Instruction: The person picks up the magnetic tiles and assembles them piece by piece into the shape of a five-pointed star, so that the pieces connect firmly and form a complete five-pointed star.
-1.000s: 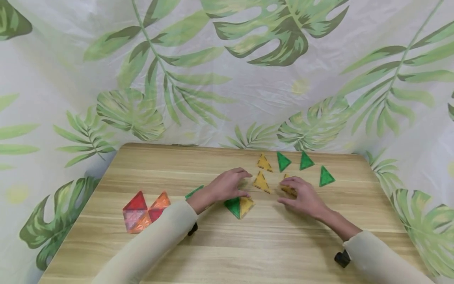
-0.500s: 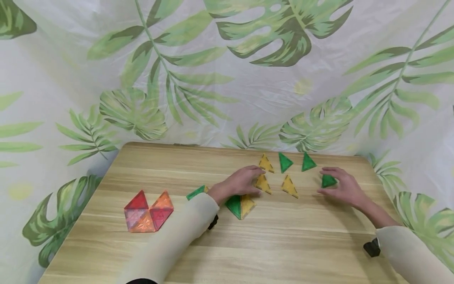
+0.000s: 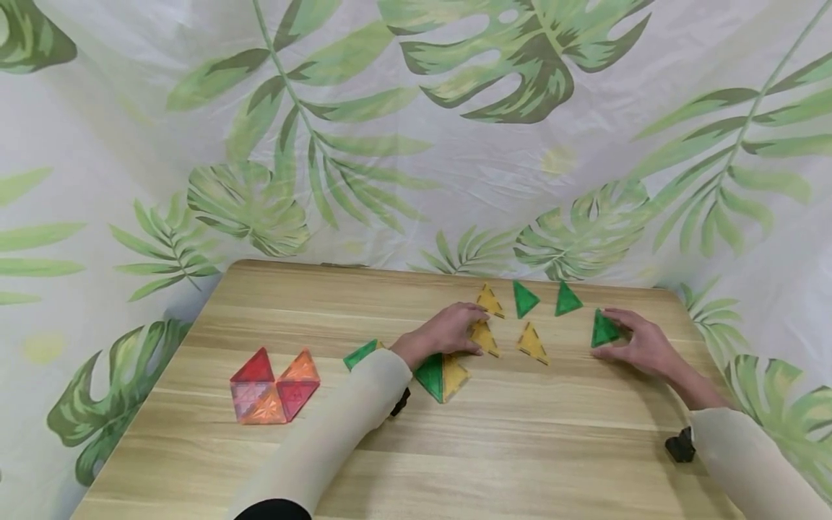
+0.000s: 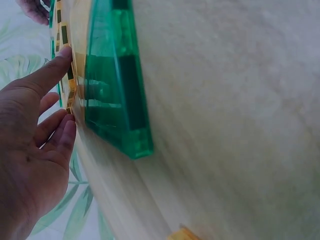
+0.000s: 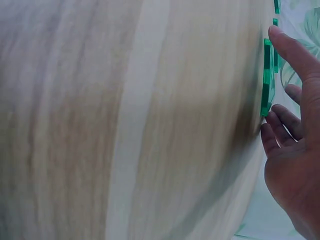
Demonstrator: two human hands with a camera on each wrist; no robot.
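Note:
My left hand (image 3: 448,331) lies around a yellow triangular magnetic tile (image 3: 484,339) on the table, its fingertips and thumb at opposite edges. In the left wrist view its fingers bracket the yellow tile's edge (image 4: 71,90), beside a large nearby green tile (image 4: 112,75). My right hand (image 3: 640,343) holds a green triangular magnetic tile (image 3: 604,330) at the right, fingers at the top edge and thumb at the bottom. In the right wrist view that green tile's side (image 5: 267,80) sits between thumb and fingers. Both held tiles lie flat.
Behind lie a yellow tile (image 3: 489,300) and green tiles (image 3: 523,298) (image 3: 567,298); another yellow tile (image 3: 533,344) lies between the hands. A joined green-yellow pair (image 3: 443,379) is under my left wrist. Red and orange tiles (image 3: 276,393) form a cluster at the left.
My right hand has moved right, from a yellow tile to the green tile at the far right. My left hand has moved right onto a yellow tile. The tiles look unmoved.

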